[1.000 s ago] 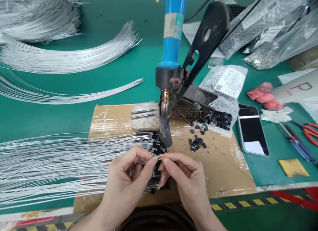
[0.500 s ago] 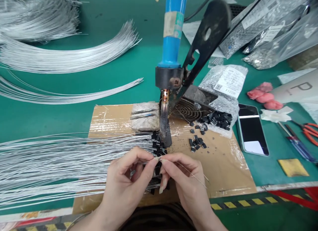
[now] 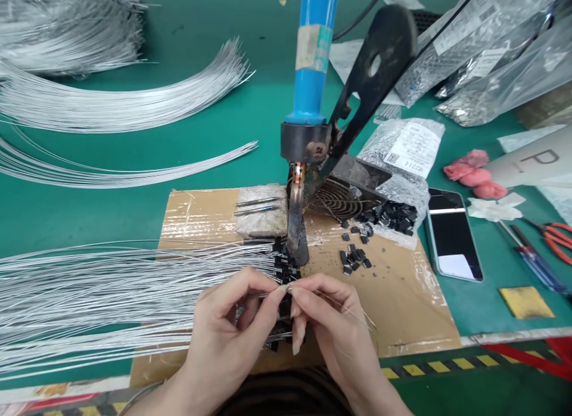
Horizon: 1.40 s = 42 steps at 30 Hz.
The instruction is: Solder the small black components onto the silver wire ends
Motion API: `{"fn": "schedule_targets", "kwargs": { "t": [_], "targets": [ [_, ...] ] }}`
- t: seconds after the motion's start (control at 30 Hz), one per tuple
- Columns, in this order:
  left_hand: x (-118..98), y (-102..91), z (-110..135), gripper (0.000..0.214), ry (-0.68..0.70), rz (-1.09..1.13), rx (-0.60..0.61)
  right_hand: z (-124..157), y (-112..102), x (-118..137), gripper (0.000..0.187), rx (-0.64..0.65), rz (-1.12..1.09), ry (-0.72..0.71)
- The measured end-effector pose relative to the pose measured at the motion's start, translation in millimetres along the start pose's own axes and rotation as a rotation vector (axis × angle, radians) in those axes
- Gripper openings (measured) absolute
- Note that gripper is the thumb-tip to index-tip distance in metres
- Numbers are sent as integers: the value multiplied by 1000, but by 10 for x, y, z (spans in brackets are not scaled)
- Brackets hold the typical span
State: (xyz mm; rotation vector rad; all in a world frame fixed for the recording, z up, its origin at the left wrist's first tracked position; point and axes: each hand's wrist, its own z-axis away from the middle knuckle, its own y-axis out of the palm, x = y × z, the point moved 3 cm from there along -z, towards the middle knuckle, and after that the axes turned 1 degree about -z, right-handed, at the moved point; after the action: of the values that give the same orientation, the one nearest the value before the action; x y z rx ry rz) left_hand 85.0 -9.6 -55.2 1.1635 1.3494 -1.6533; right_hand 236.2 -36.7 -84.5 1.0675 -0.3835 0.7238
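My left hand [image 3: 243, 329] is closed in a pinch, with thumb and forefinger on the end of a thin silvery wire. Its fingertips meet those of my right hand [image 3: 333, 314], also pinched. From the right hand, thin wire strands [image 3: 357, 313] trail out over its back. What lies between the fingertips is too small to make out. Just behind the hands are black connectors [image 3: 281, 258] on the ends of many grey wires [image 3: 111, 285], which run off to the left. Above them hangs the tip of a blue soldering iron [image 3: 308, 94], clamped in a black bracket [image 3: 375, 64].
Cardboard [image 3: 402, 303] covers the green table under the hands. Loose black connectors [image 3: 355, 258] lie on the right, near a plastic bag [image 3: 402, 148]. Further right are a phone [image 3: 454, 234], a yellow sponge [image 3: 527, 301] and orange-handled pliers [image 3: 558, 240]. Wire bundles [image 3: 134, 109] lie back left.
The right hand's lower fingers have shifted slightly down and right, and its trailing strands have moved a little. Both pinches stay together in nearly the same place.
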Motion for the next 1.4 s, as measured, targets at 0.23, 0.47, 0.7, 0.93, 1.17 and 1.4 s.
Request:
{"fn": "schedule_targets", "kwargs": {
  "t": [0.23, 0.47, 0.7, 0.93, 1.17, 1.4],
  "targets": [
    [13, -5, 9, 15, 15, -62, 11, -9, -64, 51, 12, 35, 38, 50],
    [-15, 23, -2, 16, 57, -87, -38, -1, -40, 7, 13, -1, 17, 23],
    [23, 57, 23, 12, 66, -88, -101, 29, 9, -65, 12, -52, -61, -11],
    [-6, 92, 29, 13, -38, -15, -142, 25, 66, -76, 12, -87, -57, -29],
    [24, 38, 2, 12, -88, -33, -98, 86, -133, 117, 19, -115, 200, -167],
    [65, -10, -9, 6, -126, -13, -75, 193, -714, 592, 7, -489, 1268, -742]
  ]
}}
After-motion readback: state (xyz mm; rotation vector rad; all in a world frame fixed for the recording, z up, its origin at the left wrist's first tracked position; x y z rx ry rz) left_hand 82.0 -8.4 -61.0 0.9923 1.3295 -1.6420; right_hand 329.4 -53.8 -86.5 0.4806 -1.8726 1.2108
